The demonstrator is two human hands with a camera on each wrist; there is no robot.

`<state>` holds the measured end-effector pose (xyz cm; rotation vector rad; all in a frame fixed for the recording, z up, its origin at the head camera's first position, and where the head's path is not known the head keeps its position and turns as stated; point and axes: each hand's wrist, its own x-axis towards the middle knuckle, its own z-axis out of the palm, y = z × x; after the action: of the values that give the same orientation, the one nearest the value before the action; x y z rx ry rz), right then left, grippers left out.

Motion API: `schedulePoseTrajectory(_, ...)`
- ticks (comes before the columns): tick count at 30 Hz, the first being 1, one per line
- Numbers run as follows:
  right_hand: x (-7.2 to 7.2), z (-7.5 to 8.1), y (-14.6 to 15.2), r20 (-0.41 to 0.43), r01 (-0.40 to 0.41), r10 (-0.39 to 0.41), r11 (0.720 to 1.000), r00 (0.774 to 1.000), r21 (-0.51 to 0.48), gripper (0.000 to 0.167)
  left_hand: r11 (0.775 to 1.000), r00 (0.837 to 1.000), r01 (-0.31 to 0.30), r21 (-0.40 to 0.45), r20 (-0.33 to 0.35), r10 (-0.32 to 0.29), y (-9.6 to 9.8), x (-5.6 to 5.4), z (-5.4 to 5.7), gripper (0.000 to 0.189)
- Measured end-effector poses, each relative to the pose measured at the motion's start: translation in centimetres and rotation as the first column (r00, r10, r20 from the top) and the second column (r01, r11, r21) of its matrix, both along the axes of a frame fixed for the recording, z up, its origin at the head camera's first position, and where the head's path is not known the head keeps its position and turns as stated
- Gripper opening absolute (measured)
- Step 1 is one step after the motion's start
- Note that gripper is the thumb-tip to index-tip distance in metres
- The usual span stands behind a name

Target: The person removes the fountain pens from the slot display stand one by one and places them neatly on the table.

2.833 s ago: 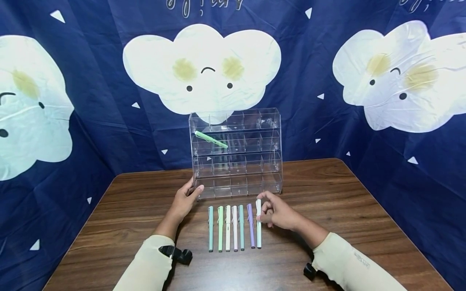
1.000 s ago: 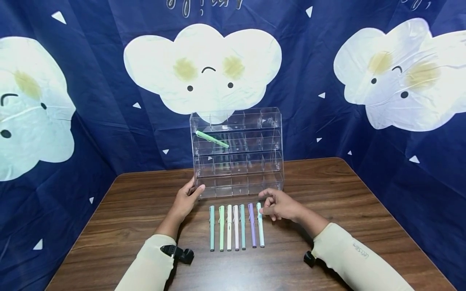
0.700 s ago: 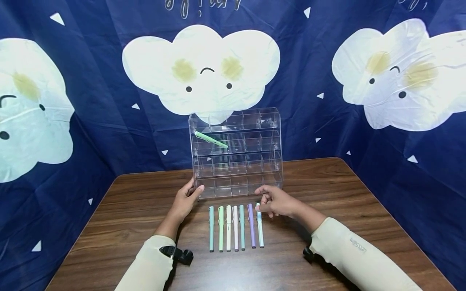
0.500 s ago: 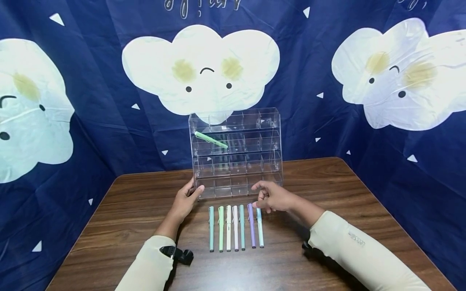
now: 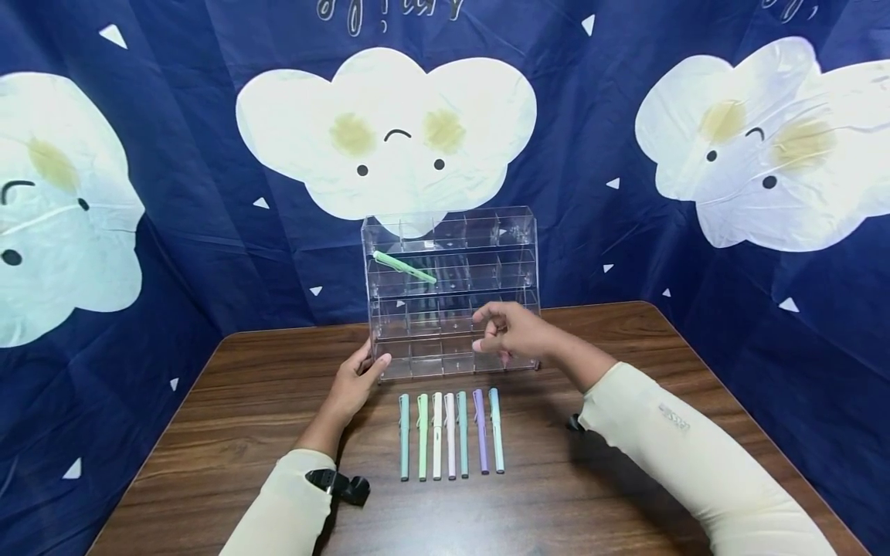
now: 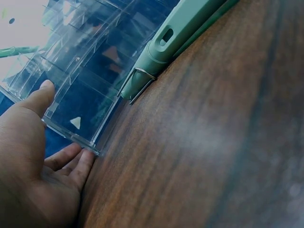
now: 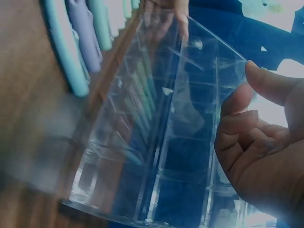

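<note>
My left hand (image 5: 351,384) grips the lower left corner of a clear tiered display rack (image 5: 455,361), its thumb (image 6: 35,100) on the front side and the other fingers low at the edge. My right hand (image 5: 518,333) is raised before the rack's lower right tiers, fingers loosely bent, holding nothing. A light green pen (image 5: 405,267) lies slanted across an upper tier at the left. In front of the rack several capped pens lie in a row: teal (image 5: 405,436), green (image 5: 422,436), cream, pale pink, another teal, a purple pen (image 5: 482,432) and a light blue pen (image 5: 497,432).
The rack stands near the back of the brown wooden table (image 5: 612,363). Behind it hangs a dark blue cloth (image 5: 584,255) printed with white clouds. A black wrist strap with a camera (image 5: 341,485) sits on the left sleeve.
My right hand was at the light blue pen's cap end, and that pen shifted slightly. It has since let go and risen forward to the rack. My left hand has stayed in place.
</note>
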<state>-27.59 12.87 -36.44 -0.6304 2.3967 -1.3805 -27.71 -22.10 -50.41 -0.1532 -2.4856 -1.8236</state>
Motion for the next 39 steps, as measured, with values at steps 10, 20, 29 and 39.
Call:
schedulePoseTrajectory(10, -1.7, 3.0, -1.0, -0.034, 0.014, -0.013, 0.999, 0.999, 0.033, 0.043, 1.000, 1.000, 0.001, 0.006, -0.002, -0.001, 0.0, -0.1, 0.0, 0.075)
schedulePoseTrajectory(20, -3.0, 5.7, -4.1, -0.151, 0.042, -0.038, 0.999, 0.988, 0.021, 0.036, 1.000, 1.000, -0.002, -0.004, -0.003, 0.001, -0.1, -0.1, -0.2, 0.074)
schedulePoseTrajectory(29, -5.3, 6.0, -7.6, -0.221, 0.128, -0.137, 0.990, 0.966, -0.057, 0.032, 1.000, 1.000, 0.003, 0.003, -0.004, -0.003, -0.1, -0.1, 0.1, 0.075)
schedulePoseTrajectory(39, -7.1, 4.0, -10.6, -0.216, 0.201, -0.240, 0.961, 0.946, -0.190, 0.044, 1.000, 1.000, 0.007, -0.010, -0.007, -0.007, 0.1, 0.0, 0.1, 0.074)
